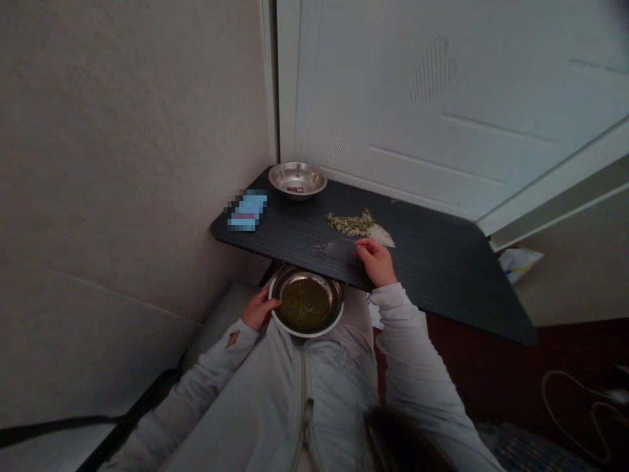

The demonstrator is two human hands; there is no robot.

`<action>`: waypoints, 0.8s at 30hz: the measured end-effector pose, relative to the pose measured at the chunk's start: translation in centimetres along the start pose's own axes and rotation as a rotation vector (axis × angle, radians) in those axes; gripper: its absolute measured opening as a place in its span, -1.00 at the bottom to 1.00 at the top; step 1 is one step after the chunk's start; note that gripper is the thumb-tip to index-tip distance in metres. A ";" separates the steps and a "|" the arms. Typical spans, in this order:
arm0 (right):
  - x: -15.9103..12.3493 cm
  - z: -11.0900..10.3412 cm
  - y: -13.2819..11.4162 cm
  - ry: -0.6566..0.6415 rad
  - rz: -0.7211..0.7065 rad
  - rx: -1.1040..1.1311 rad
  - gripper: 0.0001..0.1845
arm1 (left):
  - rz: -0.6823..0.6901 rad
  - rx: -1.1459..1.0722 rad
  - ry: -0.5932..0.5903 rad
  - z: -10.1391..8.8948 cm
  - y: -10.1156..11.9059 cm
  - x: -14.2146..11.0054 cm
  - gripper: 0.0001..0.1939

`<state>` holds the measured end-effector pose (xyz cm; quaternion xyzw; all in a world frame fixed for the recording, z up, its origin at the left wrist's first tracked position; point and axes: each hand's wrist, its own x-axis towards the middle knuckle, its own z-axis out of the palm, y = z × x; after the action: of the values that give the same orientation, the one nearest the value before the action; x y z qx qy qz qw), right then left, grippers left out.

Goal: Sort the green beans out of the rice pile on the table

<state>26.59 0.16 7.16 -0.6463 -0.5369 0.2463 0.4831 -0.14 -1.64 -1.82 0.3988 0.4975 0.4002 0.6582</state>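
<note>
My left hand (258, 309) grips the rim of a steel bowl (335, 313) at my lap, its thumb over the edge. Small green beans (304, 305) fill the bottom of that bowl, just under the table's near edge. Above the tabletop, my right hand (376, 261) pinches a thin, see-through scraper-like sheet (340, 249). A few loose grains lie by the sheet's left end. Beyond it is a mixed heap of green beans and white grains (351, 223), with a pile of white rice-like grains (382, 235) touching its right side.
A second steel bowl (297, 178) stands at the back left of the dark table (442, 269). Left of it lies a blurred-out blue phone-like object (248, 211). A wall rises at the left and a white door (373, 98) behind. A white cable (565, 373) lies at right.
</note>
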 end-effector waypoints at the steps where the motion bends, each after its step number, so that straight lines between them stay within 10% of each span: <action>1: 0.0 0.0 0.1 0.005 0.001 0.007 -0.81 | -0.004 -0.006 -0.004 0.0 0.0 0.0 -0.60; 24: -0.2 0.2 0.0 -0.168 -0.099 -0.182 -0.73 | 0.004 -0.007 -0.010 -0.1 -0.2 0.1 -0.60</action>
<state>26.35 0.06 7.00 -0.6373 -0.6269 0.2254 0.3875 -0.22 -1.62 -2.06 0.3996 0.4919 0.4014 0.6612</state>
